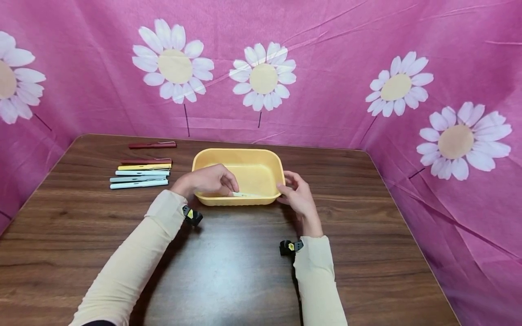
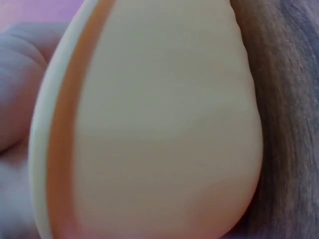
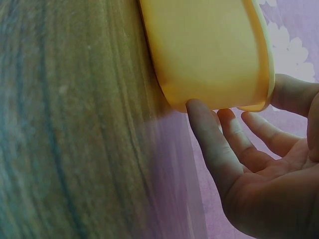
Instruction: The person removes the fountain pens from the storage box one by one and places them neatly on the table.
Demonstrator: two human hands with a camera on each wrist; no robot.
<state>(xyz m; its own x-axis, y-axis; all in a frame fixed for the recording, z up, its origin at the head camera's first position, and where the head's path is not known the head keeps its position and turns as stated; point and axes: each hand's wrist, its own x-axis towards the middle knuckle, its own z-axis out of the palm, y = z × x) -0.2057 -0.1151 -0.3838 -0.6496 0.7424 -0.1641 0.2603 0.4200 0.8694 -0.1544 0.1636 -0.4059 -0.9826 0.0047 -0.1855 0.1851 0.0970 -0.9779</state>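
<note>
A yellow plastic tub (image 1: 238, 202) stands on the table near its far side. My left hand (image 1: 210, 179) reaches over the left rim into the tub, its fingers pinching the end of a white pen (image 1: 244, 194) that lies low along the near inner wall. In the left wrist view, the tub's outer wall (image 2: 164, 119) hides most of that hand. My right hand (image 1: 299, 194) grips the tub's right end; the thumb is at the rim and the fingers touch the outside wall, as the right wrist view shows.
Left of the tub lies a row of capped pens: a dark red pen (image 1: 147, 161), a yellow pen (image 1: 144, 167) and several pale blue or grey ones. Another dark red pen (image 1: 152, 145) lies apart, farther back. A pink daisy-print cloth (image 1: 318, 104) hangs behind the wooden table (image 1: 228, 271).
</note>
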